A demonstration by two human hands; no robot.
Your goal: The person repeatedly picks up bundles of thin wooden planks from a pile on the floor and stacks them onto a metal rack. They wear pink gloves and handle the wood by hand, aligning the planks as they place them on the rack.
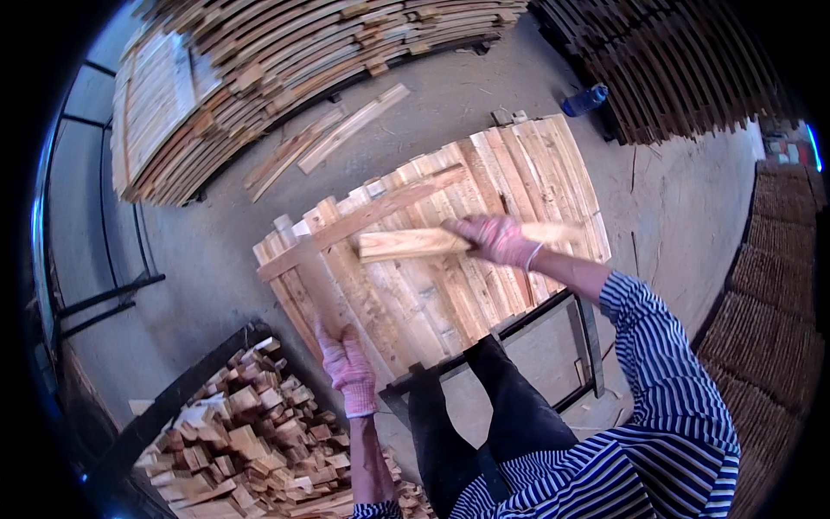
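Note:
In pink-and-white work gloves, both my hands are over a layer of pale wooden slats laid side by side on a dark metal stand. My right hand is closed round the middle of a loose wooden board, held roughly level above the slats; its right end is smeared by motion. My left hand is at the near left edge of the layer, fingers stretched out and a little apart, slightly blurred. A longer plank lies across the slats toward their far side.
A heap of short wood offcuts fills a dark-rimmed container at lower left. Tall stacks of boards stand at the far left, with dark slatted stacks far right. A blue bottle and loose boards lie on the floor.

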